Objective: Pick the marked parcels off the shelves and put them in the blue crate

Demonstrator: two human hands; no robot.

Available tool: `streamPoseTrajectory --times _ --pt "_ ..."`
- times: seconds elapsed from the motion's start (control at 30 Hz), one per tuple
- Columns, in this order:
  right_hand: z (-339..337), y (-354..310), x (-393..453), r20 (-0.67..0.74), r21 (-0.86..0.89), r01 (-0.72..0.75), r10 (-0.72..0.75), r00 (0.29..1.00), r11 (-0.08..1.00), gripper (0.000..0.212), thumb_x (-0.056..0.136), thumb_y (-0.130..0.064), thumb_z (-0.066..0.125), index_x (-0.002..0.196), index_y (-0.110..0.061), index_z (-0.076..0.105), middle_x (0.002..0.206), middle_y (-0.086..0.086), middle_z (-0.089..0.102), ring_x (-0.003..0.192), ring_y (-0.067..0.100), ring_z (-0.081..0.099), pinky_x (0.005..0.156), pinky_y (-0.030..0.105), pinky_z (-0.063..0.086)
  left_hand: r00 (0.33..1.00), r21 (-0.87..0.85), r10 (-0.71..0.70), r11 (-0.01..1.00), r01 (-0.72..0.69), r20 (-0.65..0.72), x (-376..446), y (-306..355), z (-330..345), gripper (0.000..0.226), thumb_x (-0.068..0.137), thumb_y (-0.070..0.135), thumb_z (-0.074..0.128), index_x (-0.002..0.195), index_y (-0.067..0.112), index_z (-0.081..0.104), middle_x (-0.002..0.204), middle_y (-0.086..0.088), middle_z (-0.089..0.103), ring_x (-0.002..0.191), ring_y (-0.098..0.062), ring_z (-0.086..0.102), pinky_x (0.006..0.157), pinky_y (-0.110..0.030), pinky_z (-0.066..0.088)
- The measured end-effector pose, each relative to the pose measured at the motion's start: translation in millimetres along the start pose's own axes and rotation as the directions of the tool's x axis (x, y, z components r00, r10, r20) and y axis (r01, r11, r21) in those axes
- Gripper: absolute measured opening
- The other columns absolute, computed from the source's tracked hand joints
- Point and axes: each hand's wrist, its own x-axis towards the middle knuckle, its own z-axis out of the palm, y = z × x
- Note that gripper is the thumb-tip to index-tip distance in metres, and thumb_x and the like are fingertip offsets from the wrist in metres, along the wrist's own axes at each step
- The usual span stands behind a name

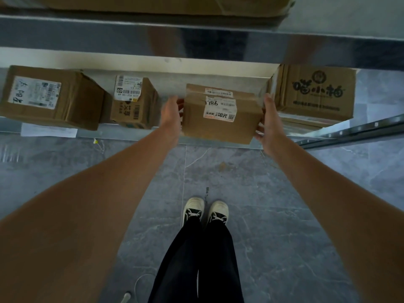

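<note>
With both arms stretched toward the shelf (131, 135), I have the cardboard parcel (220, 115) flanked: my left hand (171, 115) is open flat just beside its left face, fingers spread, though I cannot tell if the palm is touching; my right hand (267, 119) is cupped against the right face, fingertips curling under the lower corner. Neither has a firm clamp yet, I judge. The parcel sits at the shelf's front edge, between the small labelled box (133, 103) and the printed carton (317, 92) — the carton is close on the right. I'd press both palms in evenly and draw it straight toward me. No blue crate is in view — I'll need to find it.
</note>
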Motion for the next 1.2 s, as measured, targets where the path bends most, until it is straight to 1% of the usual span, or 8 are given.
streamPoseTrajectory --times 0.23,0.4,0.5,0.7,0.83,0.93,1.0,1.2 --pt "2 -8 4 0.014 -0.027 0.009 -0.009 1.000 1.000 0.062 0.093 -0.065 0.044 0.136 -0.021 0.049 0.113 0.000 0.060 0.102 0.017 0.057 0.075 0.031 0.046 1.000 0.057 0.005 0.998 -0.004 -0.008 -1 4 2 0.028 0.101 0.034 0.033 0.104 0.023 0.059 0.109 0.001 0.064 0.108 -0.017 0.058 0.095 -0.037 0.045" --pt "7 -6 13 0.130 -0.038 0.044 -0.039 0.991 0.998 0.063 0.092 -0.061 0.048 0.141 -0.021 0.046 0.133 0.004 0.057 0.124 0.023 0.052 0.094 0.036 0.046 0.997 0.149 0.043 0.988 -0.033 -0.063 17 1 5 0.029 0.099 0.036 0.034 0.096 0.019 0.058 0.094 0.002 0.059 0.084 -0.008 0.051 0.069 -0.023 0.040" --pt "17 2 22 0.214 -0.174 0.101 -0.063 0.975 0.980 0.067 0.095 -0.059 0.045 0.152 -0.029 0.029 0.157 -0.001 0.032 0.145 0.021 0.027 0.115 0.044 0.024 0.997 0.231 0.040 0.973 -0.024 -0.063 26 -8 3 0.034 0.101 0.039 0.031 0.094 0.019 0.057 0.091 0.000 0.056 0.075 -0.006 0.047 0.063 -0.020 0.035" --pt "29 14 20 0.232 -0.312 0.029 0.046 0.971 0.950 0.092 0.085 -0.077 0.041 0.157 -0.031 0.006 0.165 0.001 0.010 0.150 0.029 0.013 0.117 0.056 0.014 1.000 0.297 0.014 0.955 -0.011 -0.009 22 -15 2 0.038 0.103 0.036 0.026 0.126 0.019 0.051 0.123 -0.001 0.055 0.109 -0.013 0.049 0.096 -0.033 0.035" --pt "15 2 3 -0.056 -0.299 0.281 -0.311 0.949 0.912 0.071 0.091 -0.058 0.054 0.145 -0.015 0.039 0.140 0.004 0.051 0.127 0.023 0.051 0.106 0.048 0.044 0.930 0.434 0.330 0.870 -0.234 -0.160 -4 -5 27 0.051 0.100 0.030 0.035 0.149 0.014 0.031 0.150 -0.009 0.036 0.136 -0.024 0.037 0.114 -0.041 0.031" --pt "-25 -11 -6 -0.182 -0.465 0.527 -0.659 0.730 0.711 0.054 0.090 -0.054 0.051 0.118 -0.008 0.055 0.104 -0.001 0.057 0.095 0.014 0.053 0.085 0.033 0.049 0.842 0.497 0.537 0.746 -0.443 -0.055 -36 -2 72 0.058 0.099 0.031 0.039 0.152 0.015 0.022 0.157 -0.008 0.024 0.144 -0.025 0.025 0.115 -0.039 0.023" --pt "-60 -18 1 -0.200 -0.579 0.545 -0.754 0.625 0.606 0.056 0.091 -0.053 0.049 0.123 -0.007 0.053 0.113 0.005 0.057 0.105 0.019 0.051 0.092 0.030 0.043 0.782 0.495 0.617 0.654 -0.573 0.090 -50 -7 110 0.059 0.099 0.029 0.039 0.152 0.013 0.020 0.157 -0.010 0.023 0.145 -0.025 0.021 0.116 -0.038 0.021" --pt "-174 -25 51 -0.235 -0.632 0.395 -0.650 0.723 0.667 0.068 0.092 -0.046 0.057 0.145 -0.009 0.035 0.146 0.011 0.039 0.132 0.026 0.037 0.102 0.034 0.035 0.917 0.306 0.320 0.871 -0.384 0.239 -64 -33 214 0.058 0.103 0.033 0.035 0.154 0.015 0.015 0.161 -0.005 0.016 0.147 -0.021 0.017 0.118 -0.037 0.015"
